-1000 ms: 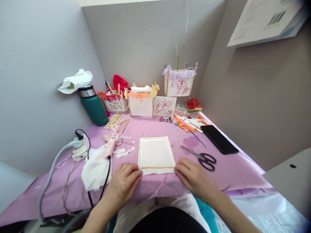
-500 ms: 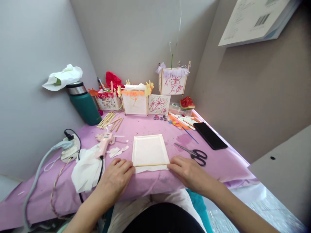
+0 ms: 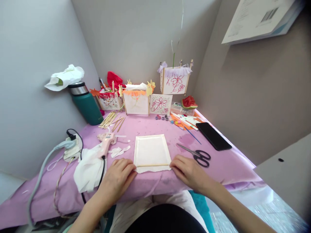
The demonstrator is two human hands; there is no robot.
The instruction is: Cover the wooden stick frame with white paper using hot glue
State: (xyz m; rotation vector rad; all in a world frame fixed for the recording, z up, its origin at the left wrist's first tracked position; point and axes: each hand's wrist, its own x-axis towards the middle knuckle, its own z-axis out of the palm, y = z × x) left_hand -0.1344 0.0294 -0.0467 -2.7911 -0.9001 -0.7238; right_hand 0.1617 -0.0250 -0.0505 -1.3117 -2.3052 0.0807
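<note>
A square white panel [image 3: 152,149] lies flat near the table's front edge, its borders folded over on three sides. Along its near side runs a thin wooden stick [image 3: 155,165], and a strip of white material sticks out below it. My left hand [image 3: 120,174] pinches the near left corner. The near right corner is between the closed fingers of my right hand [image 3: 187,170]. To the right lie scissors [image 3: 196,153] with black handles, partly open. On the left a pink hot glue gun [image 3: 106,144] rests beside white scraps [image 3: 119,151].
Behind stand decorated boxes, one with an orange fringe [image 3: 136,102], and a flower-drawn panel [image 3: 160,104]. A teal bottle [image 3: 86,106], wooden sticks [image 3: 109,120] and a power strip [image 3: 73,150] with cables are left. Markers [image 3: 186,120] and a phone [image 3: 213,136] lie right.
The whole view has shifted slightly to the right. Both hands remain at the panel's near corners, with hardly any movement relative to it.
</note>
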